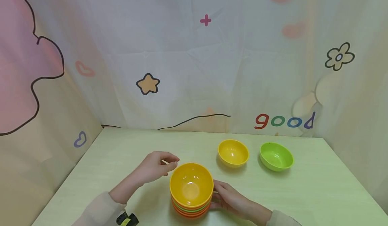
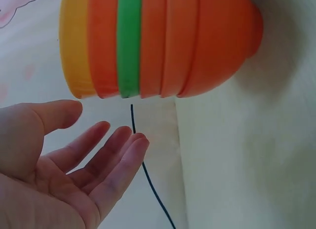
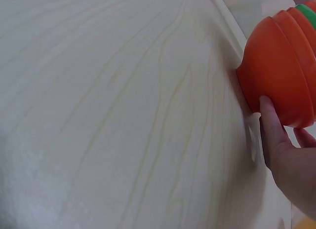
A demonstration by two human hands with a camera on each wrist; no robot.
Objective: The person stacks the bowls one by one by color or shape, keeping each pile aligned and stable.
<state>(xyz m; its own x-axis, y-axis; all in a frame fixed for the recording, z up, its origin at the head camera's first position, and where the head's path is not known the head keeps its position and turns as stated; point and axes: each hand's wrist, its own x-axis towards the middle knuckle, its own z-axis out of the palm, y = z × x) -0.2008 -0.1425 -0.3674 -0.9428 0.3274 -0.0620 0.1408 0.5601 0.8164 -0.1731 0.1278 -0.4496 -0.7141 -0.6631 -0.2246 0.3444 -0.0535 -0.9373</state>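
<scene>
- Left hand (image 1: 156, 167): relaxed, empty, beside the bowl stack (image 1: 191, 189).
- The bowl stack: six already nested on the table (image 1: 318, 185).
- Right hand (image 1: 231, 197): extended fingers touching the bowl stack's side.
- Yellow bowl (image 1: 233, 153), green bowl (image 1: 276, 157): apart, apparently left to nest.

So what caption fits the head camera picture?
Right-hand fingers touch stacked bowls, a yellow bowl and green bowl farther back.

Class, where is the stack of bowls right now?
In the head view, the stack of bowls stands on the table at bottom centre, between the left hand and the right hand; the lone yellow bowl is behind it to the right.
</scene>
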